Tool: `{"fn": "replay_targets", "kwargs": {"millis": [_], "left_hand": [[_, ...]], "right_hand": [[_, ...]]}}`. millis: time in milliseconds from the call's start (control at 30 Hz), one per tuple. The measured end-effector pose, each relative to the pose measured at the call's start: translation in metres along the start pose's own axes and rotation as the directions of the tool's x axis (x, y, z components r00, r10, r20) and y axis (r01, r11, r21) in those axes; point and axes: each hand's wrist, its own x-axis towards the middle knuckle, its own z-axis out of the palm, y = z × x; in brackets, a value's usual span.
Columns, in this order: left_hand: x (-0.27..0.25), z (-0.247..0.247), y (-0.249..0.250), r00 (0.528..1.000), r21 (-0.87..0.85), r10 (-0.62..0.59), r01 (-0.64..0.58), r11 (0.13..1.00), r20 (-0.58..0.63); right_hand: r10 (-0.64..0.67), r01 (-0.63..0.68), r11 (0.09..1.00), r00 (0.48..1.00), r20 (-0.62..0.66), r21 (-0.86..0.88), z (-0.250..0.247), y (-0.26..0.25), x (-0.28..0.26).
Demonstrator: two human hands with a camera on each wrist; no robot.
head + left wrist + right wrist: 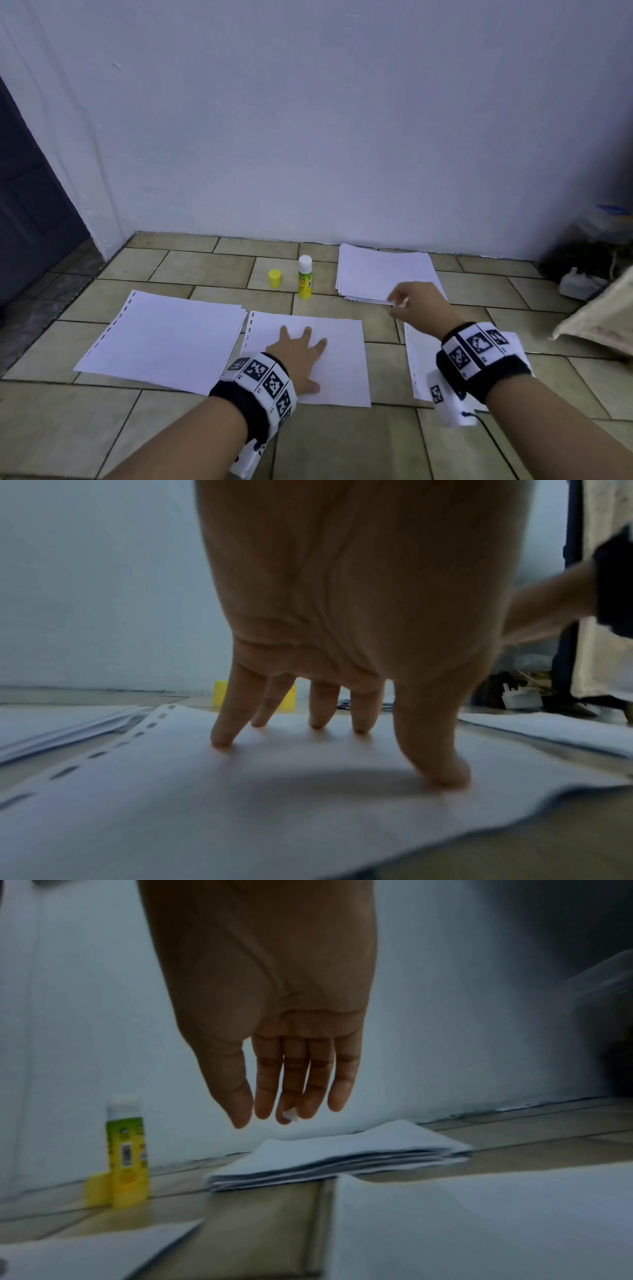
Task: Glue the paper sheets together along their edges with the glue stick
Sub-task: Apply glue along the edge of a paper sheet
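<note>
Left hand (297, 356) spread flat, fingers straight, pressing punched sheet (339, 363) on tiled floor (144, 431), right hand (419, 301) hovering relaxed over paper stack (373, 270) near wall, uncapped glue stick (305, 277) upright beside yellow cap (275, 278)

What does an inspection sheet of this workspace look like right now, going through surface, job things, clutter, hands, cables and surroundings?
Surface: tiled floor, beige, dark grout.
Job's things: glue stick upright, uncapped; yellow cap standing beside it; paper stack near the wall; punched sheets at left; single sheet in the middle; another sheet under the right wrist.
Clutter: white plug, cloth at right.
Hands: left hand spread, pressing the single sheet; right hand above the stack's near corner, empty apart from a white scrap on a fingertip.
Cables: black cord from the right wristband.
Surroundings: white wall, dark door.
</note>
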Motion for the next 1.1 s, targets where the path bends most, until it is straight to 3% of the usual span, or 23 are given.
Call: {"fn": "replay_targets", "kwargs": {"millis": [100,233,400,600,733,800,867,1100], "left_hand": [[0.004,0.006,0.000,1.000,-0.005,-0.007,0.007,1.000,-0.007],[0.006,0.007,-0.002,1.000,-0.033,-0.008,0.009,0.999,0.016],[0.007,0.007,-0.001,0.999,0.004,-0.019,0.019,1.000,0.041],[0.007,0.007,-0.003,0.999,-0.013,-0.018,0.019,1.000,0.033],[0.006,0.007,-0.006,1.000,-0.037,-0.004,0.004,0.999,0.021],[0.004,0.005,-0.007,1.000,-0.041,0.011,-0.010,0.999,0.017],[0.006,0.004,-0.007,1.000,-0.027,0.009,-0.008,1.000,0.027],[0.011,-0.004,0.005,1.000,0.057,-0.004,0.005,0.998,-0.017]], "right_hand": [[-0.070,0.066,0.988,0.997,0.022,0.141,0.015,-0.038,0.022],[-0.043,0.018,0.950,0.996,0.073,0.311,0.042,-0.082,0.049],[-0.030,0.011,0.949,0.998,0.057,0.315,0.066,-0.116,0.065],[-0.037,0.024,0.961,0.998,0.041,0.275,0.063,-0.119,0.061],[-0.049,-0.025,0.951,0.972,0.229,0.308,0.041,-0.102,0.048],[-0.074,0.002,0.973,0.950,0.304,0.230,0.024,-0.089,0.039],[-0.062,0.003,0.977,0.961,0.269,0.215,0.008,-0.078,0.029],[0.075,-0.077,0.900,0.997,0.021,0.428,-0.015,-0.047,0.006]]}}
